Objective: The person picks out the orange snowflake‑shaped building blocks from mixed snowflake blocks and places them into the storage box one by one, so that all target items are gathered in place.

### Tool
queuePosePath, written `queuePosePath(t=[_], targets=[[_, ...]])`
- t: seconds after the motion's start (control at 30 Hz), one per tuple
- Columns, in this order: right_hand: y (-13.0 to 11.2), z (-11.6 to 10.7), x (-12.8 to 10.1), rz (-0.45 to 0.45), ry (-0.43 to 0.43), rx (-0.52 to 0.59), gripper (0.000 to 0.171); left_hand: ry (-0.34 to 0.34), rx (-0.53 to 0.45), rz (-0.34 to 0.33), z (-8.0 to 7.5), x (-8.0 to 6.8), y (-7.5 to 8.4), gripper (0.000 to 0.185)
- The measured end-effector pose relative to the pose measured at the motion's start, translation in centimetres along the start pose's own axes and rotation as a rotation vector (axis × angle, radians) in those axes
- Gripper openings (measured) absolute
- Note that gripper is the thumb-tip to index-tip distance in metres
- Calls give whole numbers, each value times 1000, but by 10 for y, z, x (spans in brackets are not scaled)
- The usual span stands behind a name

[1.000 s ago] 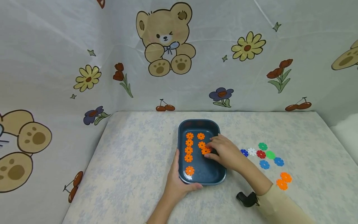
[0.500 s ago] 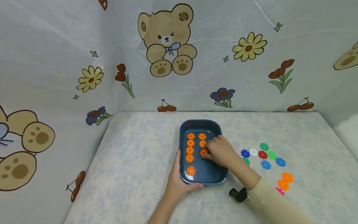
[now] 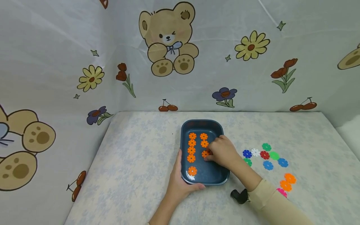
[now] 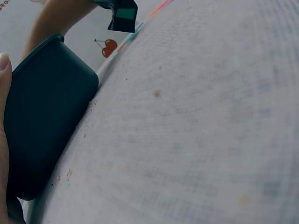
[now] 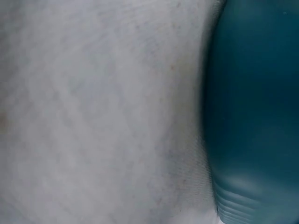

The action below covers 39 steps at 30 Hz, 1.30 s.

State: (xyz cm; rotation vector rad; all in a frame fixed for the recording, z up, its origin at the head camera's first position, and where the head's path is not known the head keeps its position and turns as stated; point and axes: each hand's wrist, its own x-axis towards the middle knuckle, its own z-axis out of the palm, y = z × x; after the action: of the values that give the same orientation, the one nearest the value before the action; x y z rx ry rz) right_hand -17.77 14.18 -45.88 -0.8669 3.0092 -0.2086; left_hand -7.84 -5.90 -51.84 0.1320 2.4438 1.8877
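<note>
A dark blue rectangular dish (image 3: 212, 175) stands on the table in the head view. My left hand (image 3: 179, 185) holds its near left corner, thumb along the front wall and fingers along the left side. Inside lies a left column of orange notched plastic discs (image 3: 191, 150), with a shorter column to its right. My right hand (image 3: 223, 152) reaches over the right rim, thumb and fingertips at the lowest orange disc (image 3: 205, 153) of the shorter column, partly covering it. The left wrist view shows the dish's outer wall (image 4: 51, 102); in the right wrist view the wall (image 5: 252, 107) fills the right side.
Right of the dish lie several loose discs: a red disc (image 3: 265, 155), a white disc (image 3: 255, 152), blue and green ones, orange discs (image 3: 286, 185) and a pink disc (image 3: 282, 192). A black wrist camera (image 3: 239, 196) hangs at the right wrist. A bear-printed curtain (image 3: 197, 90) borders the table.
The right hand has shifted slightly left and toward the person, its fingers more curled. The lowest disc of the right column now sits lower, apart from the one above. The left hand stays put.
</note>
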Motion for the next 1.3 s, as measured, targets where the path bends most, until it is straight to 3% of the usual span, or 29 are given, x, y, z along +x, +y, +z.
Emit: queuePosePath(t=[0.07,0.2,0.3,0.4,0.47,0.57,0.67,0.77,0.9,1.0,1.3], targets=[[0,-1,-1,-7,23,22,31,0,-2,-2,0,0,0,133],[4,-9,-10,-8,130,174,21,-1,-9,2,1,0,-1,134],[14,-21,-27,35,246,278,24,2,-13,16,1,0,0,135],[33,-35,-55,117,294,306,27,12,-11,30,1,0,0,137],[49,-42,-76,176,262,294,31,15,-12,32,1,0,0,138],[77,-49,-112,274,128,295,39,12,-21,51,1,0,-1,139],[107,-45,-147,374,-21,290,45,9,-39,60,1,0,-1,139],[135,-34,-181,436,-106,287,47,12,-45,48,1,0,0,138],[159,-16,-215,438,-129,288,45,15,-47,31,2,-1,0,137],[166,-5,-230,414,-98,276,42,17,-47,27,1,-1,0,138],[167,10,-238,361,42,245,41,14,-39,33,1,0,-2,137]])
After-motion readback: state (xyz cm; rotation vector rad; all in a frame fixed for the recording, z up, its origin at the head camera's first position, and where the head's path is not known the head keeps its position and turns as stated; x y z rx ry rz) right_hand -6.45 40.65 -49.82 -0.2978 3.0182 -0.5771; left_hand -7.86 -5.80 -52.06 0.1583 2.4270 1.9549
